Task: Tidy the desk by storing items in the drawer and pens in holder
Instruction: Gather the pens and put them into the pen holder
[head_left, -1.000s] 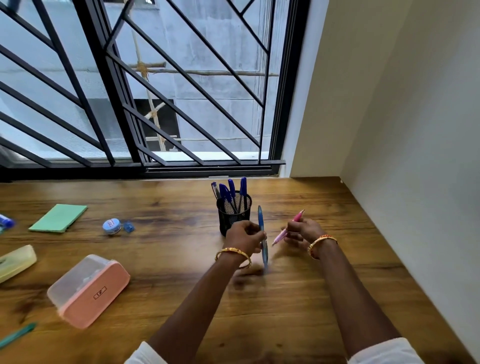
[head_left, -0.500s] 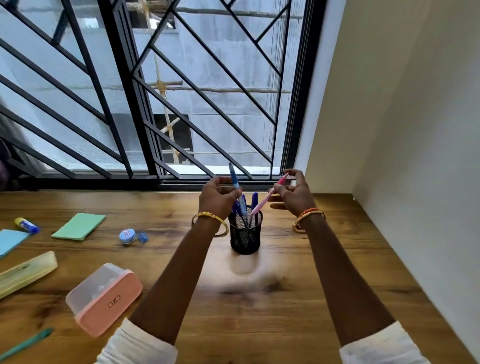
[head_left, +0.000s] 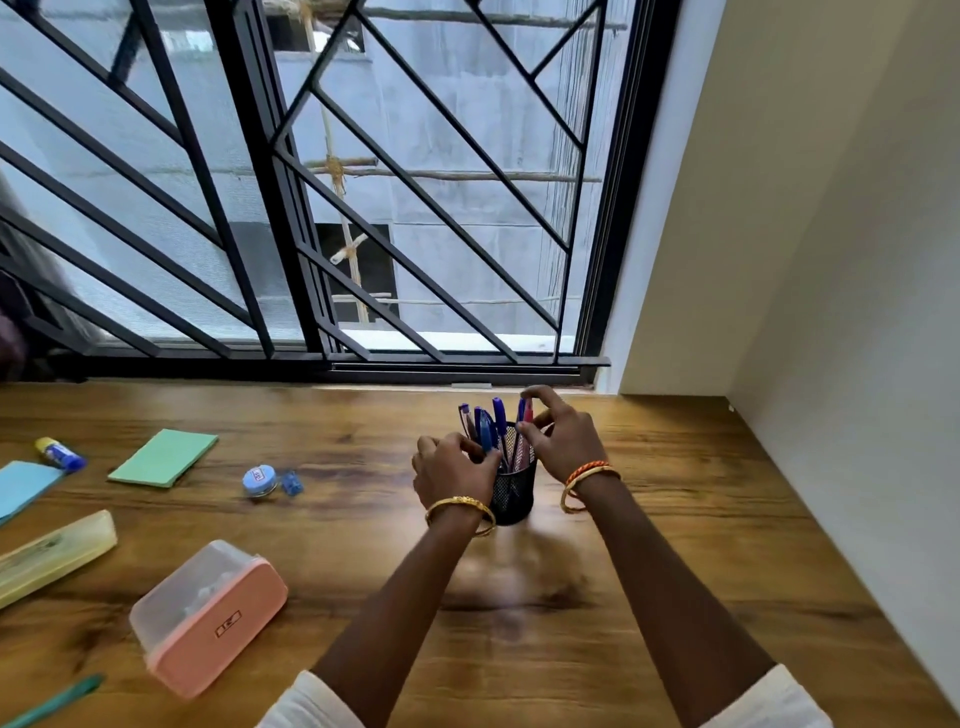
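Note:
A black mesh pen holder (head_left: 515, 493) stands on the wooden desk (head_left: 675, 519) near the window, with several blue pens in it. A blue pen (head_left: 485, 435) stands at its left side; my left hand (head_left: 453, 474) is against the holder's left rim, fingers curled on that pen's lower part. A pink pen (head_left: 528, 415) stands in the holder's right side. My right hand (head_left: 565, 436) hovers beside it, fingers spread loosely around its top. A teal pen (head_left: 54, 701) lies at the desk's front left edge.
On the left lie a pink box with a clear lid (head_left: 208, 618), a yellow pencil case (head_left: 52, 556), a green pad (head_left: 163, 458), a blue pad (head_left: 23, 488), a glue stick (head_left: 60, 453), a small round blue container (head_left: 258, 480) and a blue sharpener (head_left: 292, 483). A wall bounds the right.
Both hands lifted the blue and pink pens from the desk to above the holder and lowered them in. The right hand's fingers have loosened around the pink pen.

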